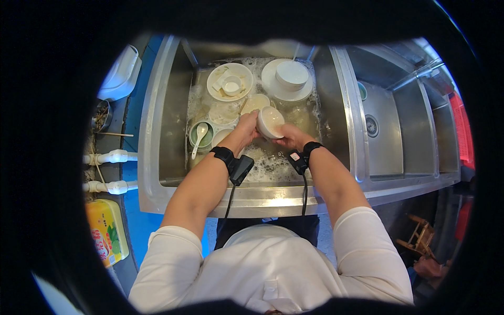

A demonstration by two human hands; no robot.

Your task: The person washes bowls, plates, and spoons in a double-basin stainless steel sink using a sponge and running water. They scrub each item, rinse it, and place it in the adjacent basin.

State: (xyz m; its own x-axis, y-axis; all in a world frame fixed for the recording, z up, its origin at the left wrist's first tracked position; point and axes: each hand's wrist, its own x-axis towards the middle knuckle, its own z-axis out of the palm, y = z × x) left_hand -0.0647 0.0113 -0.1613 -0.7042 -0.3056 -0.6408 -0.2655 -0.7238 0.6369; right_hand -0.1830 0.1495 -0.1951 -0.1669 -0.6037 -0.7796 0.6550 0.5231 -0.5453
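Between my two hands a white bowl (pixel 271 122) is held tilted above soapy water in a stainless steel sink. My left hand (pixel 249 126) grips its left side, and my right hand (pixel 290 136) its lower right rim. Just behind is another pale bowl (pixel 258 102) in the water. A green bowl (pixel 206 141) with a white soup spoon (pixel 200 138) stands to the left, beside a partly hidden white bowl (pixel 221 136). Farther back are a plate (pixel 245 73) bearing a small cup (pixel 231 86) and food scraps, and stacked white bowls (pixel 292 73) on a white plate (pixel 265 78).
The steel rim (pixel 275 201) runs between my body and the water. At right, a second basin (pixel 384 145) has a drain (pixel 371 125) and a green bowl (pixel 361 91). White pipes (pixel 118 156), a metal pot (pixel 103 115) and a yellow detergent container (pixel 112 232) are at left.
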